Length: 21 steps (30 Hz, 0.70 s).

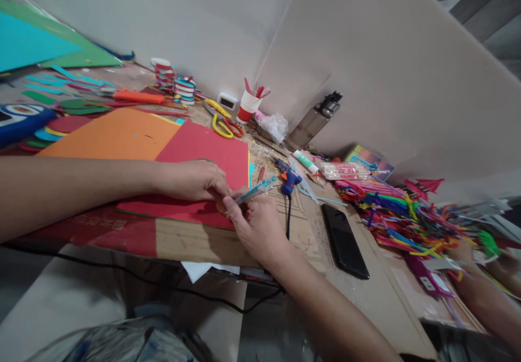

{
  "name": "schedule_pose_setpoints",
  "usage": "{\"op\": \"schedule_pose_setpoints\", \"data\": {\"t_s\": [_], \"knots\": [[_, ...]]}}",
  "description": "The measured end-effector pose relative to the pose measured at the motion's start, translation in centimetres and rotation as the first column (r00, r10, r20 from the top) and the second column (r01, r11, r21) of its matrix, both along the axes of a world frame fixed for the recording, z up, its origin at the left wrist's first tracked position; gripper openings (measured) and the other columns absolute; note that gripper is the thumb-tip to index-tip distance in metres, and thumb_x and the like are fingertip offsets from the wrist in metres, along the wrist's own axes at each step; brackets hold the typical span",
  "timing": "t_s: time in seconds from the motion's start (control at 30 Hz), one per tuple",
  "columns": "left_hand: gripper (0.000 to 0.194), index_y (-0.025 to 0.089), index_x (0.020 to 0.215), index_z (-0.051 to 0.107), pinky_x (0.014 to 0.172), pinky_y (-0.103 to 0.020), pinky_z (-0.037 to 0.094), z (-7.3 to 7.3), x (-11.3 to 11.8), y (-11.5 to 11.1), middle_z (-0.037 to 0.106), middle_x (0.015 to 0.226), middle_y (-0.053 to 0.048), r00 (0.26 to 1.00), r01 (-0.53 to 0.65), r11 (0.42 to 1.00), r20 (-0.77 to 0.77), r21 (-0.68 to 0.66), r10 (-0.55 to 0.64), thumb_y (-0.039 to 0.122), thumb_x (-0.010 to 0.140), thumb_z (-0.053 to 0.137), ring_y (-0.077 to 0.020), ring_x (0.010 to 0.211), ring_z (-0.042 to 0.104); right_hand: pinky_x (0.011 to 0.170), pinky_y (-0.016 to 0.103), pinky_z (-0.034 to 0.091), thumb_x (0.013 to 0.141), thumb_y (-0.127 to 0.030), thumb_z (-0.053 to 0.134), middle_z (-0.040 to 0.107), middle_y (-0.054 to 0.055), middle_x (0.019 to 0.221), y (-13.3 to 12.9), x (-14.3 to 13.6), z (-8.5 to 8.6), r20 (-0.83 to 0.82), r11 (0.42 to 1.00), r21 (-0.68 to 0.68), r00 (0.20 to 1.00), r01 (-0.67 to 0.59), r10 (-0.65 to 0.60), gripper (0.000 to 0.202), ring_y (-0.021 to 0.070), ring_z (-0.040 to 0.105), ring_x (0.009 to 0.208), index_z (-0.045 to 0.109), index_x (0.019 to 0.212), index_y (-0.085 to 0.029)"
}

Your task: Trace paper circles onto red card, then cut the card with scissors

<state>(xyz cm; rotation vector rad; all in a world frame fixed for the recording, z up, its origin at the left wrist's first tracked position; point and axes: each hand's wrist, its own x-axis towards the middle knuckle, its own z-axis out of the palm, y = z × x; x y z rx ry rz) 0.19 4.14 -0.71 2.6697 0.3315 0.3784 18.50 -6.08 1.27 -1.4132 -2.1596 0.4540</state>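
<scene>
My right hand (262, 226) is closed round a teal, clear-barrelled pen (262, 187), which slants up to the right out of the grip. Against it, my left hand (201, 180) rests on a red sheet (203, 145) with its fingers curled in. A small yellowish bit shows between the two hands, mostly hidden by the fingers. Under and beside the red sheet lies an orange sheet (118, 134). A blue glue gun (290, 182) lies just beyond my right hand.
Behind the sheets are yellow-handled scissors (222, 126), a red-and-white cup (249, 106) and a bottle (313, 120). A black phone (345, 241) lies to the right, near piled pipe cleaners (399, 215). Another person's hands (468, 267) work at the far right. A cable (163, 280) hangs below the table edge.
</scene>
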Motion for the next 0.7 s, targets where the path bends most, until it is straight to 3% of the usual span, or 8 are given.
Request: {"op": "schedule_pose_setpoints", "data": {"t_s": [0.27,0.5,0.7], "knots": [[0.026,0.027,0.097,0.076,0.077,-0.021,0.042,0.2,0.1,-0.1,0.076,0.087,0.002,1.000,0.025,0.999,0.010,-0.033,-0.025,0.009,0.089,0.058,-0.0108,0.077,0.066,0.070,0.028,0.045,0.097,-0.032,0.046,0.070,0.007,0.071,-0.3,1.0,0.1,-0.047,1.000,-0.012,0.999,-0.025,0.024,0.037,0.0166,0.065,0.070,0.067,0.072,-0.015],[0.025,0.032,0.105,0.077,0.080,-0.023,0.044,-0.4,0.0,0.4,0.077,0.089,0.000,1.000,-0.007,1.000,-0.025,-0.028,0.006,0.019,0.092,0.059,-0.0127,0.079,0.067,0.064,0.026,0.043,0.096,-0.031,0.048,0.066,0.003,0.066,-0.6,1.8,0.1,-0.106,1.000,-0.021,0.994,0.007,-0.009,0.036,0.0138,0.061,0.063,0.062,0.066,-0.017],[0.022,0.033,0.104,0.077,0.079,-0.022,0.045,-0.8,-0.1,0.6,0.077,0.086,-0.001,0.999,0.000,0.998,0.037,-0.058,0.002,0.028,0.093,0.059,-0.0128,0.077,0.067,0.062,0.026,0.043,0.095,-0.031,0.048,0.068,0.005,0.068,-0.7,2.5,-0.1,-0.112,0.998,-0.035,0.992,0.055,-0.058,0.036,0.0144,0.062,0.063,0.063,0.065,-0.017]]}}
